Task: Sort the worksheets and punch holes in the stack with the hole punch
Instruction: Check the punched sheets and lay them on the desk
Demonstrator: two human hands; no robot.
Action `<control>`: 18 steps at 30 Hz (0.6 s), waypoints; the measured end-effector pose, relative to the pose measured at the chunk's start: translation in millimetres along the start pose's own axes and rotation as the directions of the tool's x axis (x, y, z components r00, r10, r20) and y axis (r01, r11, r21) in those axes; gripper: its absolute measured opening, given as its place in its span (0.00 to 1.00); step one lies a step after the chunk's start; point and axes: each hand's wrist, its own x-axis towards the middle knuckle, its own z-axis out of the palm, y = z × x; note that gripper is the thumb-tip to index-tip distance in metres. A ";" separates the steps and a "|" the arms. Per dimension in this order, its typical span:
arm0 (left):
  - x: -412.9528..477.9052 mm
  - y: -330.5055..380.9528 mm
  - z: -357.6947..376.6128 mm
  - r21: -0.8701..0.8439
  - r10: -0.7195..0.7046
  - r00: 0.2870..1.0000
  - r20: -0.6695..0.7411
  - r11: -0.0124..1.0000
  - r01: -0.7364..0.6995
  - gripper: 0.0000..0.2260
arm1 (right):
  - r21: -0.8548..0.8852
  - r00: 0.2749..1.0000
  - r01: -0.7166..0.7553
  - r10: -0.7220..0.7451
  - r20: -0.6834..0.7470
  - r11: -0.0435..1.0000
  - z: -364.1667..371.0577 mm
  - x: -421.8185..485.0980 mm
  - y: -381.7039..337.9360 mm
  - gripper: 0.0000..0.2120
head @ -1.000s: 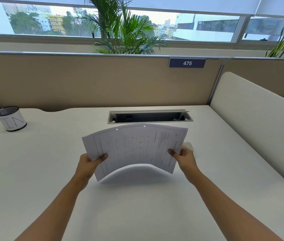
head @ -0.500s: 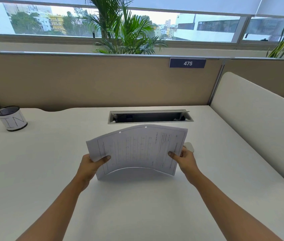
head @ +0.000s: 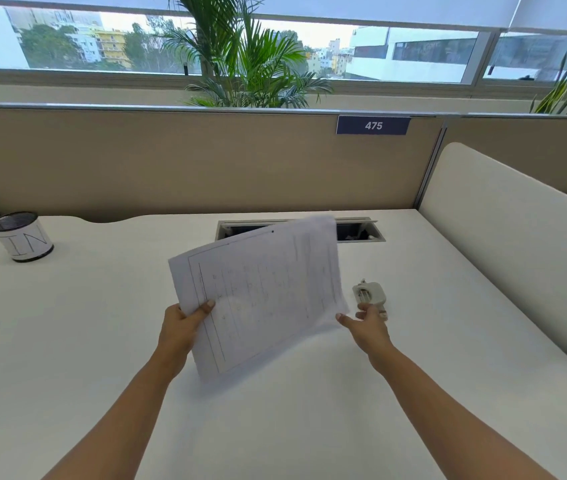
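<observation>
The left hand grips the worksheets by their left edge, thumb on top and fingers curled under. The sheets hang tilted in the air above the desk, and their right side is blurry. The right hand is just beside the lower right corner, fingers loose and a little spread, holding nothing. I cannot tell if its thumb touches the paper. The hole punch lies on the desk right past those fingers.

The sorting looks about done, and punching seems to be the step in hand. Next, the right hand needs to take the punch, and the left must keep the edges even so the holes line up.
</observation>
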 end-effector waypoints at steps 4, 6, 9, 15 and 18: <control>-6.0 0.7 11.3 -0.172 0.012 0.999 -0.043 0.985 -0.019 0.10 | 0.021 0.982 -0.091 0.087 0.168 0.996 9.9 -4.6 0.3 0.26; -8.2 -1.6 18.1 -0.234 -0.004 0.998 -0.061 0.972 -0.010 0.11 | 0.086 0.945 -0.124 0.092 0.314 0.988 16.2 -12.4 -7.4 0.24; -12.0 -7.2 29.8 -0.314 -0.040 0.997 -0.062 0.949 0.018 0.12 | 0.260 0.883 -0.204 0.063 0.465 0.944 26.4 -19.9 -18.1 0.17; -19.6 -8.7 45.5 -0.455 -0.074 0.997 -0.030 0.889 0.052 0.14 | 0.544 0.930 -0.150 -0.070 0.362 0.826 39.6 -21.8 -32.0 0.09; -17.6 -6.8 42.0 -0.436 -0.064 0.998 -0.023 0.899 0.048 0.15 | 0.544 0.948 -0.038 -0.142 0.285 0.838 36.3 -20.3 -36.3 0.10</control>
